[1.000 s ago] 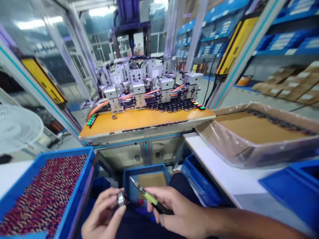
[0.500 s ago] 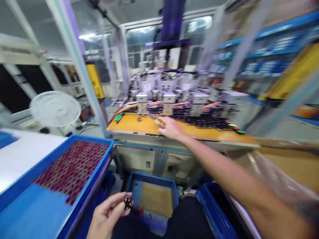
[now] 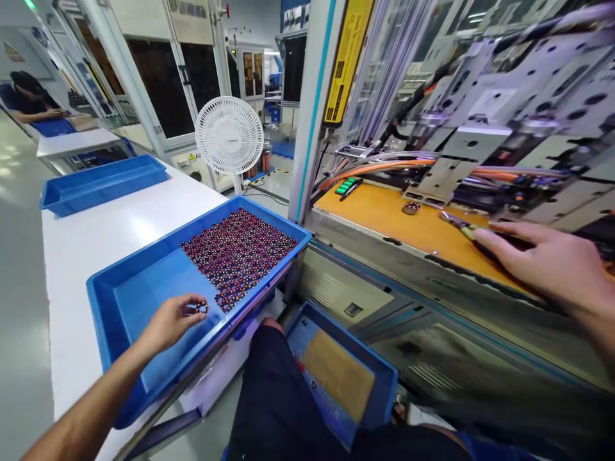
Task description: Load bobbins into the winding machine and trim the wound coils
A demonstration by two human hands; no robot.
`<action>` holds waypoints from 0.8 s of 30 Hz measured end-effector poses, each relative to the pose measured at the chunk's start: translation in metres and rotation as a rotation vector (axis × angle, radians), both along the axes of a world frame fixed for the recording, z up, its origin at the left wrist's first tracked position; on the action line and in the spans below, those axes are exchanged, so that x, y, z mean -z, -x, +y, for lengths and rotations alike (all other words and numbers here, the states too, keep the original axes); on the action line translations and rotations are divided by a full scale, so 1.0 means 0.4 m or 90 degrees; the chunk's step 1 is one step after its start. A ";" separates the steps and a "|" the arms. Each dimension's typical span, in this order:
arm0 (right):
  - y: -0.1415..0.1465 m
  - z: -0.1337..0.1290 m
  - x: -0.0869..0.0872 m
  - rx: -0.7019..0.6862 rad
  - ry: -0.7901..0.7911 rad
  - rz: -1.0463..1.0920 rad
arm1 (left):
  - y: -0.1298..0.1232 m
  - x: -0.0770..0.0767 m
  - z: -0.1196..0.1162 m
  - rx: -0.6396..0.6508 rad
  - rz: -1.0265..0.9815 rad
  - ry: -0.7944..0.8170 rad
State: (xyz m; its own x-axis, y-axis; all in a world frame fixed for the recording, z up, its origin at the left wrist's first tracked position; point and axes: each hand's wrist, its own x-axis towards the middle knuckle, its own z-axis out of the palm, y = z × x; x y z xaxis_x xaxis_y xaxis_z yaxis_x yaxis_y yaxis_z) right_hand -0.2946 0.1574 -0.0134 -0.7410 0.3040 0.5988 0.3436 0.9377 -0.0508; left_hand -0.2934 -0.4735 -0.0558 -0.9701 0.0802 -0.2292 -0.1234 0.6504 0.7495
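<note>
Over the blue tray (image 3: 108,333) on my left, my left hand (image 3: 173,322) pinches a small round dark part with shiny dots (image 3: 202,308) between thumb and fingers. It is close to the near edge of a packed layer of small red, black and gold parts (image 3: 245,253) inside the tray. Far to the right, my right hand (image 3: 552,259) is closed around the handles of a pair of pliers (image 3: 454,221), whose jaws point left, low over the orange bench top (image 3: 369,208). A round part (image 3: 411,208) lies on that bench left of the jaws.
A machine with metal blocks (image 3: 461,153) and orange cables stands behind the bench. Green-and-black pieces (image 3: 348,187) lie on its left end. A white fan (image 3: 229,136) stands beyond the tray. Below is another blue bin (image 3: 391,390) with cardboard. Another person (image 3: 36,99) sits far left.
The view has swung left. My left hand has carried the small round part from above my lap to over the tray. My right hand stays at the bench with the pliers.
</note>
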 end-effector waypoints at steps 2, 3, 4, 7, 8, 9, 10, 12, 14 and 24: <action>-0.014 0.001 0.002 -0.036 -0.027 0.173 | 0.054 0.036 -0.007 0.025 0.007 0.075; -0.021 -0.002 0.000 -0.048 -0.054 0.263 | 0.075 0.056 -0.009 0.033 0.013 0.111; -0.027 -0.008 -0.003 -0.051 -0.088 0.333 | 0.092 0.076 -0.010 0.038 0.020 0.143; -0.032 -0.030 -0.017 -0.025 -0.115 0.361 | 0.120 0.130 -0.013 0.046 0.045 0.203; -0.030 -0.037 -0.024 -0.001 -0.096 0.334 | 0.125 0.144 -0.013 0.047 0.053 0.209; -0.027 -0.045 -0.031 0.027 -0.065 0.298 | 0.127 0.156 -0.013 0.048 0.060 0.210; -0.025 -0.052 -0.038 0.051 -0.028 0.254 | 0.129 0.166 -0.011 0.048 0.067 0.205; -0.021 -0.065 -0.048 0.071 0.034 0.180 | 0.131 0.181 -0.006 0.046 0.082 0.189; -0.020 -0.074 -0.051 0.054 0.071 0.124 | 0.130 0.191 0.000 0.041 0.101 0.176; -0.019 -0.114 -0.067 -0.025 0.149 -0.068 | 0.149 0.078 0.045 0.053 0.320 0.220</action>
State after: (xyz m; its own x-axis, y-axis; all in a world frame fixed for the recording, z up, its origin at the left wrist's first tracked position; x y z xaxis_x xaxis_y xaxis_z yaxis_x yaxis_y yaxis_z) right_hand -0.2869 0.1118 0.0135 -0.8104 0.3944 0.4333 0.3221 0.9176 -0.2328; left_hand -0.3528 -0.4557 -0.0869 -0.9597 0.1633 0.2289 0.2526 0.8580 0.4472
